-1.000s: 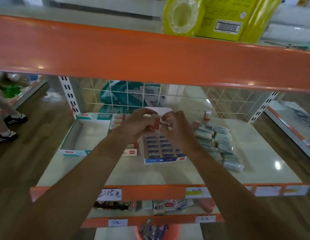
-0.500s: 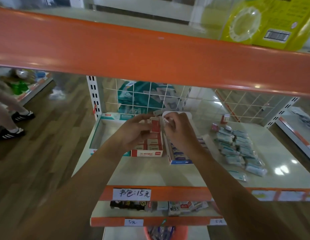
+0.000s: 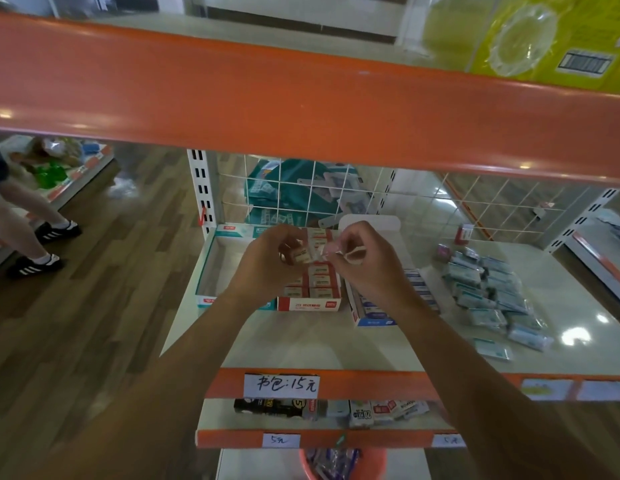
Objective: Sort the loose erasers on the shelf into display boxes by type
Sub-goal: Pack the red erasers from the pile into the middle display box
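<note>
Where both hands meet above the red display box [image 3: 310,304], the left hand [image 3: 267,263] has its grip pinched on a small red-and-tan eraser [image 3: 299,255] — the right hand [image 3: 365,268] has its grip pinched on the clear wrapper [image 3: 319,252] at the eraser's end. A teal box [image 3: 205,271] sits to the left and a blue box [image 3: 374,321] to the right — loose erasers [image 3: 488,289] lie heaped farther right on the shelf [image 3: 301,344].

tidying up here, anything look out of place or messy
Yes: a jumbled heap of loose teal-and-white wrapped erasers lies on the glossy cream shelf's right side, outside any box, while the teal-trimmed cardboard display box at left looks mostly empty. A small red packet stands alone behind.
</note>
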`<act>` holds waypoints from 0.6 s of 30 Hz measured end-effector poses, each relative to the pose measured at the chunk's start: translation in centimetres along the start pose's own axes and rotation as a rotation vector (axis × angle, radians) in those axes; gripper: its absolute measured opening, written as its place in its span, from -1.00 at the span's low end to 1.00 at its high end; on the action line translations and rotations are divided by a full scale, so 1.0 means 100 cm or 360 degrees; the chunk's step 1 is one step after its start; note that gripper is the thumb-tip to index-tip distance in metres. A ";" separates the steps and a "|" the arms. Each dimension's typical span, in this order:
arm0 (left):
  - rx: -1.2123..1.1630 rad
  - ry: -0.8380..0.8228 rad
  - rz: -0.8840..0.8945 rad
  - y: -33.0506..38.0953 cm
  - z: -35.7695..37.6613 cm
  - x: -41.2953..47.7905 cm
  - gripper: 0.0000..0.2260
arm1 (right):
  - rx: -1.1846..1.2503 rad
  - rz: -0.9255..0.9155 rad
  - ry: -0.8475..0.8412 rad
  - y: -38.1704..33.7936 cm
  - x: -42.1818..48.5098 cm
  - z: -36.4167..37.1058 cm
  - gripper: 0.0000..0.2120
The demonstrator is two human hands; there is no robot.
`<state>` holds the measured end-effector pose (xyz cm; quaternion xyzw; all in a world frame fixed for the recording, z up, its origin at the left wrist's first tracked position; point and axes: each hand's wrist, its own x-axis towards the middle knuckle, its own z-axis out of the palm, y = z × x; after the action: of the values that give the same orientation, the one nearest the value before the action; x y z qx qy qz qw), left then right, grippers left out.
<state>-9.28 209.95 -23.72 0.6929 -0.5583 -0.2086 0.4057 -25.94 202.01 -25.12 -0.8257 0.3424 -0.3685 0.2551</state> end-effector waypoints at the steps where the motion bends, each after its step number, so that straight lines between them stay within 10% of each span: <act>1: 0.0036 0.0007 0.0011 0.000 0.001 -0.001 -0.68 | -0.0024 -0.0024 -0.0015 0.001 -0.001 -0.001 -0.82; 18: 0.0453 0.0105 0.0080 -0.010 0.002 -0.003 -0.70 | -0.0358 0.0097 -0.0152 0.005 -0.005 0.004 -0.84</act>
<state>-8.89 210.23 -24.69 0.7357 -0.5858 -0.0944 0.3267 -26.05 202.09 -25.90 -0.8550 0.3940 -0.2801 0.1879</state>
